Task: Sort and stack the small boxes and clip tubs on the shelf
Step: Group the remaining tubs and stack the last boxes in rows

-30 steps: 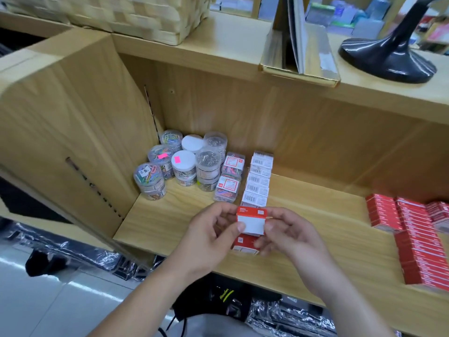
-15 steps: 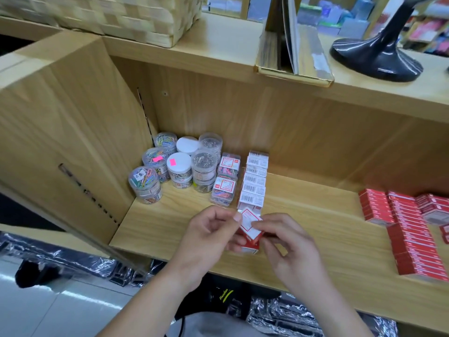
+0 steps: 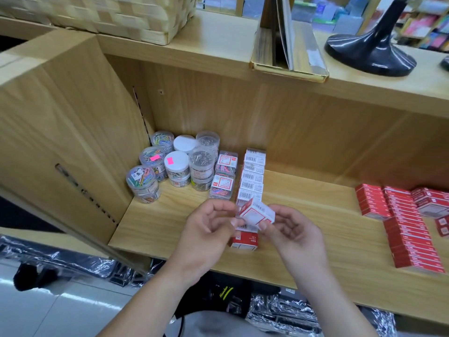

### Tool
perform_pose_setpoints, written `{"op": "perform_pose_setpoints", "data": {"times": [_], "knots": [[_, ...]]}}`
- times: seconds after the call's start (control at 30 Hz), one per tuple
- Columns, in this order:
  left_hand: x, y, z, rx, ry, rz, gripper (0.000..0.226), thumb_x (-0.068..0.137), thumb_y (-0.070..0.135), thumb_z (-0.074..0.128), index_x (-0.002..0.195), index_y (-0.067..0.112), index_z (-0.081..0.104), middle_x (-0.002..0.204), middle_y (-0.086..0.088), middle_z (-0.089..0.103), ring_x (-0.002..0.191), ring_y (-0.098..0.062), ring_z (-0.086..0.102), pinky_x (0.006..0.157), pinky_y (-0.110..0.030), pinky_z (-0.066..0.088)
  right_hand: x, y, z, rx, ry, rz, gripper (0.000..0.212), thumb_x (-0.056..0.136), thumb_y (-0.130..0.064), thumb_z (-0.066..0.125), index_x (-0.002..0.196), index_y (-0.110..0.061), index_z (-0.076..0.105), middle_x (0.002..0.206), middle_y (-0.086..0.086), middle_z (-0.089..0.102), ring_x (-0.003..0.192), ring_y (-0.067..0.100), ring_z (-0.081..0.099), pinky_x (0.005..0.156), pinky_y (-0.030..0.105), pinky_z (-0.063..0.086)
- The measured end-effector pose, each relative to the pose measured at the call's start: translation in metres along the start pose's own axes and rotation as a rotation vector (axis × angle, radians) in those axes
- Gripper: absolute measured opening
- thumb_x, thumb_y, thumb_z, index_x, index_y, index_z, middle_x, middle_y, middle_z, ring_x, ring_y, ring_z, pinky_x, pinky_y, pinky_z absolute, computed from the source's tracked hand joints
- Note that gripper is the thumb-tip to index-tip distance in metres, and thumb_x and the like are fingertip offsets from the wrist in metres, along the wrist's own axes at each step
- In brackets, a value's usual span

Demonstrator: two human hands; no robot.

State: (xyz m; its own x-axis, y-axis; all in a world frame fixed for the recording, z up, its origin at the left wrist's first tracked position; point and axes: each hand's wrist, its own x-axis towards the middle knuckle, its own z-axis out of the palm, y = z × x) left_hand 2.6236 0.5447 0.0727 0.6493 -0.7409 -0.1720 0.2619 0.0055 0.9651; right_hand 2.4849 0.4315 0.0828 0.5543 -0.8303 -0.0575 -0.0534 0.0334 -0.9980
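Both hands held one small white box (image 3: 257,212) between them, tilted, just above the shelf (image 3: 165,229). The left hand (image 3: 209,229) pinched its left end and the right hand (image 3: 291,229) pinched its right end. A red box (image 3: 244,239) lay under the hands. Behind the hands stood a row of white boxes (image 3: 252,176). The clip tubs (image 3: 175,164) stood behind the left hand. Red boxes (image 3: 408,229) were stacked far off past the right hand.
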Motion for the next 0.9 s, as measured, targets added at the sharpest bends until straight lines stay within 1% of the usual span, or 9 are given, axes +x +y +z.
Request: {"op": "perform_pose_setpoints", "data": {"times": [0.1, 0.2, 0.33, 0.4, 0.5, 0.57, 0.7, 0.83, 0.9], "knots": [[-0.002, -0.015, -0.016, 0.305, 0.105, 0.052, 0.025, 0.088, 0.002, 0.073, 0.102, 0.022, 0.067, 0.084, 0.009, 0.074, 0.070, -0.008, 0.063, 0.069, -0.022, 0.050, 0.012, 0.005, -0.003, -0.162, 0.046, -0.068, 0.035, 0.080, 0.005, 0.077, 0.100, -0.023, 0.070, 0.086, -0.008, 0.074, 0.067, 0.006, 0.061, 0.068, 0.016, 0.053], [-0.012, -0.035, -0.016, 0.523, -0.048, 0.062, 0.039, 0.072, 0.021, 0.088, 0.103, 0.035, 0.068, 0.094, 0.022, 0.067, 0.081, -0.006, 0.063, 0.074, -0.023, 0.054, 0.015, 0.013, 0.002, -0.236, 0.045, -0.053, 0.040, 0.080, 0.007, 0.075, 0.098, -0.028, 0.069, 0.076, -0.016, 0.072, 0.062, -0.001, 0.058, 0.065, 0.012, 0.050], [-0.005, -0.051, -0.006, 0.710, -0.039, 0.154, 0.043, 0.068, 0.037, 0.087, 0.104, 0.038, 0.065, 0.095, 0.022, 0.068, 0.078, -0.009, 0.061, 0.072, -0.030, 0.054, 0.016, 0.032, 0.015, -0.301, 0.099, -0.016, 0.038, 0.083, 0.002, 0.075, 0.108, -0.026, 0.066, 0.084, -0.009, 0.074, 0.065, 0.003, 0.063, 0.066, 0.020, 0.056], [-0.002, -0.054, -0.005, 0.704, -0.013, 0.163, 0.039, 0.070, 0.036, 0.086, 0.102, 0.037, 0.065, 0.086, 0.021, 0.068, 0.072, -0.009, 0.060, 0.070, -0.035, 0.054, 0.017, 0.037, 0.016, -0.278, 0.119, 0.035, 0.034, 0.084, -0.003, 0.075, 0.109, -0.023, 0.069, 0.083, -0.007, 0.076, 0.068, 0.007, 0.069, 0.066, 0.025, 0.058], [-0.002, -0.056, -0.008, 0.686, -0.042, 0.200, 0.039, 0.073, 0.031, 0.086, 0.104, 0.036, 0.064, 0.083, 0.014, 0.067, 0.068, -0.013, 0.058, 0.068, -0.039, 0.054, 0.018, 0.034, 0.019, -0.256, 0.093, 0.052, 0.021, 0.086, -0.006, 0.073, 0.099, -0.023, 0.074, 0.079, -0.006, 0.078, 0.067, 0.008, 0.072, 0.061, 0.021, 0.057], [-0.006, -0.053, -0.013, 0.656, -0.050, 0.241, 0.038, 0.074, 0.029, 0.087, 0.104, 0.035, 0.066, 0.088, 0.013, 0.066, 0.072, -0.016, 0.058, 0.068, -0.038, 0.054, 0.016, 0.033, 0.022, -0.269, 0.075, 0.035, 0.018, 0.088, -0.007, 0.072, 0.097, -0.023, 0.076, 0.077, -0.009, 0.077, 0.066, 0.008, 0.071, 0.060, 0.020, 0.055], [-0.018, -0.041, -0.029, 0.550, -0.023, 0.254, 0.026, 0.079, 0.019, 0.084, 0.098, 0.029, 0.070, 0.088, 0.004, 0.064, 0.079, -0.018, 0.061, 0.073, -0.031, 0.053, 0.018, 0.040, 0.020, -0.411, 0.061, -0.024, 0.022, 0.088, -0.017, 0.074, 0.101, -0.035, 0.073, 0.086, -0.006, 0.075, 0.071, 0.015, 0.070, 0.067, 0.028, 0.058], [-0.020, -0.014, -0.038, 0.284, -0.060, 0.065, 0.027, 0.087, 0.006, 0.078, 0.108, 0.019, 0.069, 0.094, -0.005, 0.075, 0.081, -0.013, 0.066, 0.075, -0.021, 0.051, 0.009, 0.039, 0.015, -0.417, 0.141, -0.015, 0.041, 0.086, -0.015, 0.075, 0.126, -0.019, 0.065, 0.104, -0.005, 0.069, 0.079, 0.004, 0.065, 0.065, 0.006, 0.046], [-0.019, -0.003, -0.038, 0.245, -0.065, 0.049, 0.029, 0.088, 0.001, 0.074, 0.112, 0.016, 0.069, 0.097, -0.005, 0.077, 0.084, -0.012, 0.068, 0.079, -0.021, 0.053, -0.002, 0.031, 0.011, -0.392, 0.190, -0.118, 0.039, 0.086, -0.006, 0.073, 0.120, -0.022, 0.066, 0.107, -0.003, 0.066, 0.082, 0.008, 0.064, 0.065, 0.007, 0.046]]}}
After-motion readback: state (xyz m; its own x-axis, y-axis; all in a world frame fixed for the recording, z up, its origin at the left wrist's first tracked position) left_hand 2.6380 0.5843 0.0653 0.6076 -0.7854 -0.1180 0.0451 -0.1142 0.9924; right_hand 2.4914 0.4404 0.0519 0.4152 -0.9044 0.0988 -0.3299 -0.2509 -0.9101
